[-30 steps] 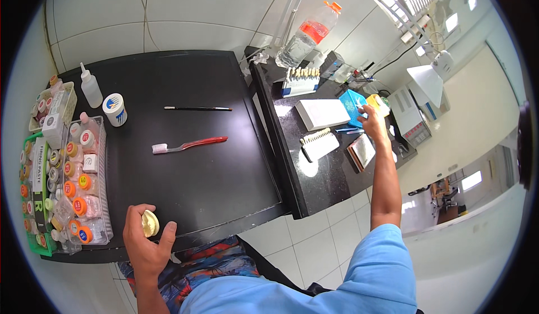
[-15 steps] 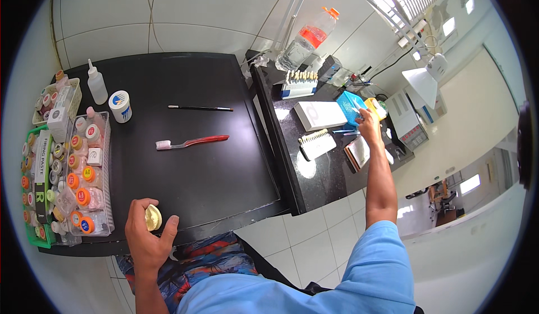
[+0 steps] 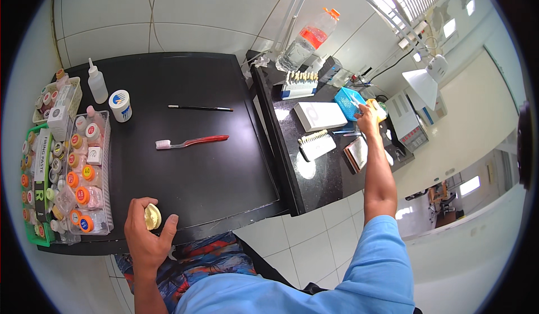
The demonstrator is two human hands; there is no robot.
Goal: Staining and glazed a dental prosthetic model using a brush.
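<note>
A pale yellow dental cast (image 3: 152, 217) rests in the curve of my left hand (image 3: 147, 234), at the front edge of the black table. The fingers curl behind it, and the thumb stands apart on its right side. Far to the right, my right hand (image 3: 368, 121) reaches over the side counter to a blue tissue box (image 3: 346, 101). Its fingers are drawn together at the white tissue (image 3: 355, 101) sticking out of the box; the fingertips are small and partly hidden. On the table lie a red-handled toothbrush (image 3: 193, 142) and a thin black brush (image 3: 200, 108).
Baskets of small jars (image 3: 90, 173) line the table's left side, beside a white tub (image 3: 120, 106) and a dropper bottle (image 3: 97, 82). The counter holds a white box (image 3: 320, 116), shade guides (image 3: 300, 83), a large water bottle (image 3: 309, 40) and a lamp (image 3: 425, 83).
The tissue box has shifted slightly left and back, and my right hand has moved a little farther toward it. My left hand and the dental cast stay nearly in place.
</note>
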